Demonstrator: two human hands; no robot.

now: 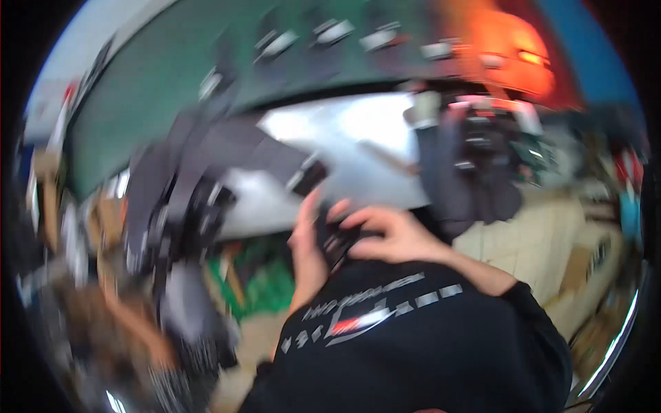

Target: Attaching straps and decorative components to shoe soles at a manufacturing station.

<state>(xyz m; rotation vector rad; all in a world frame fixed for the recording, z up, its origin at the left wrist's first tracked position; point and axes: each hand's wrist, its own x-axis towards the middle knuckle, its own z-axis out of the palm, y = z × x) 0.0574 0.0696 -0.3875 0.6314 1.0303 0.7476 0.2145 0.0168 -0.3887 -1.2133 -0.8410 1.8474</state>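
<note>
Here we are at the middle of the frame, and a small dark item (332, 241) sits between the two hands, just above the black shirt (427, 344) with its pale print! The left hand (308, 258) has it pinched, a finger on either side; the right hand (394, 235) comes in with bent fingers right beside it, and through this blur we cannot tell whether they clamp on it or only touch. Just beyond, we see a shiny metal surface (265, 199) across the centre, grey cloth pieces (231, 148) spread over its left part and a dark grey pile (475, 179) heaped at its right. Further up, we get a green surface (158, 103) with a row of dark pieces bearing white labels (332, 32), and at the upper right an orange glow (513, 51). Below the metal, left of the hands, we spot green material (270, 283)
</note>
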